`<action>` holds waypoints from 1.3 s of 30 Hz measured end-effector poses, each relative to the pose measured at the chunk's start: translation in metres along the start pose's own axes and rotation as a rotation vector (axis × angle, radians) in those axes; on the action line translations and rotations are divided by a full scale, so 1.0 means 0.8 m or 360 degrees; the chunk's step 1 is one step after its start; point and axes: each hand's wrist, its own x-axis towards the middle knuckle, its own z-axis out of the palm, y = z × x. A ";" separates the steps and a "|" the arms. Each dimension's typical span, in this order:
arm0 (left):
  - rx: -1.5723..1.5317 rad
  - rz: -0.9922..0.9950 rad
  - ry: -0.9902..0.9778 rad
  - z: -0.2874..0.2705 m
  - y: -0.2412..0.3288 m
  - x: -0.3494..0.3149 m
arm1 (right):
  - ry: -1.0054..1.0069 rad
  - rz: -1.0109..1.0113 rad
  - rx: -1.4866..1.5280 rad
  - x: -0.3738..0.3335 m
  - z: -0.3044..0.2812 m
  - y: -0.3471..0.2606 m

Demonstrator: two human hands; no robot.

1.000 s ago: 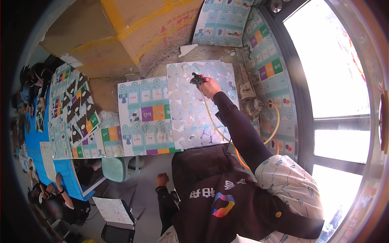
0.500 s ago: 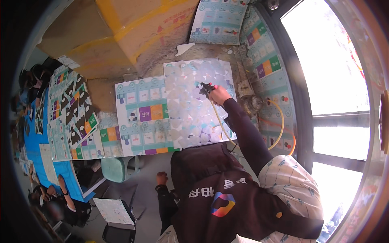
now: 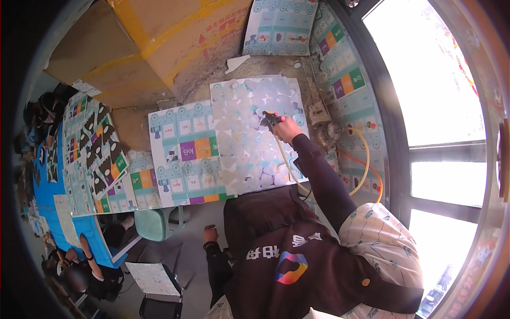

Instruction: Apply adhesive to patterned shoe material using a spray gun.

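My right hand [image 3: 288, 129] is closed round a black spray gun [image 3: 270, 120], its nozzle end toward the left. A thin pale yellow hose [image 3: 283, 154] hangs from the gun and loops toward my body. Below the gun lies a sheet [image 3: 239, 159] covered with many pale, translucent round pieces, set close together on the worktable. The gun is held over the right half of that sheet. My left hand [image 3: 211, 234] hangs low beside my body, away from the table, with its fingers curled in and nothing visible in them.
Printed boards [image 3: 183, 127] lie left of the sheet. Large cardboard boxes [image 3: 186, 32] stand behind the table. At right are a round metal fitting [image 3: 326, 134], an orange hose [image 3: 374, 173] and a bright window [image 3: 441, 69]. A green stool [image 3: 150, 224], a chair [image 3: 154, 279] and people at a blue table [image 3: 95, 228] are at left.
The view has shifted slightly. My right hand and the spray gun have moved a little toward me over the sheet. My left hand still hangs at my side.
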 end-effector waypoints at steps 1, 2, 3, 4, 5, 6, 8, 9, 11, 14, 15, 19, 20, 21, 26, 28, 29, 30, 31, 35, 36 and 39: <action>-0.0091 -0.0062 0.0037 0.003 0.001 0.001 | 0.0091 0.0005 0.0040 0.001 0.001 0.004; -0.0182 -0.0124 0.0075 0.005 0.002 0.002 | 0.0180 0.0009 0.0081 0.003 0.000 0.008; -0.0181 -0.0121 0.0075 0.005 0.003 0.004 | 0.0183 0.0008 0.0083 0.005 -0.002 0.012; -0.0224 -0.0099 0.0036 0.002 -0.002 0.003 | 0.0153 0.0013 0.0035 0.003 -0.003 0.011; -0.0266 -0.0077 -0.0002 -0.001 -0.008 0.002 | 0.0123 0.0018 -0.0013 0.001 -0.003 0.010; -0.0264 -0.0082 0.0010 -0.005 -0.016 -0.002 | 0.0110 0.0013 -0.0009 0.000 -0.001 0.010; 0.0066 0.0031 0.0072 0.005 0.008 -0.008 | 0.0268 -0.0146 0.0099 0.001 -0.004 0.025; 0.0065 0.0034 0.0062 0.010 0.021 -0.012 | 0.0277 -0.0140 0.0096 0.000 -0.009 0.032; 0.0013 -0.0150 0.0116 0.009 0.034 -0.020 | 0.0244 -0.0138 0.0107 -0.007 -0.016 0.036; -0.0012 -0.0133 0.0100 0.004 0.032 -0.027 | -0.0020 0.0018 0.0117 -0.025 -0.021 0.034; -0.0009 -0.0135 0.0105 0.002 0.028 -0.029 | -0.0025 0.0016 0.0120 -0.021 -0.018 0.042; -0.0219 -0.0245 -0.0014 0.003 0.045 -0.024 | 0.0239 -0.0260 -0.0212 -0.016 -0.020 0.054; -0.0313 -0.0276 -0.0062 0.004 0.052 -0.022 | 0.0309 -0.0237 -0.0094 -0.020 -0.020 0.047; -0.0305 -0.0272 -0.0071 0.004 0.058 -0.020 | 0.0318 -0.0229 -0.0090 -0.019 -0.019 0.044; -0.0230 -0.0301 -0.0064 -0.001 0.074 -0.014 | 0.0206 -0.0073 -0.0129 -0.016 -0.016 0.037; -0.0043 0.0111 -0.0104 -0.035 -0.029 0.004 | 0.0245 -0.0573 -0.0220 0.018 0.005 0.071; 0.0182 0.0539 -0.0205 -0.046 -0.039 0.041 | 0.0318 -0.0289 -0.0262 0.040 0.001 0.094; 0.0763 0.0157 -0.0392 -0.008 0.019 0.005 | 0.0344 -0.0013 0.0149 0.025 0.009 0.095; 0.0398 0.0197 -0.0147 -0.032 -0.075 0.015 | 0.0126 -0.0036 0.0199 -0.002 0.009 0.049; 0.0920 0.0367 0.0104 0.040 -0.044 0.036 | 0.0168 -0.0097 0.0562 0.010 -0.016 0.097; 0.0721 0.0181 0.0172 0.050 -0.027 0.022 | 0.0129 -0.0126 0.0642 -0.009 -0.018 0.082; 0.0286 -0.0024 0.0404 0.037 0.061 -0.031 | -0.0080 -0.0215 0.0400 0.039 -0.042 0.157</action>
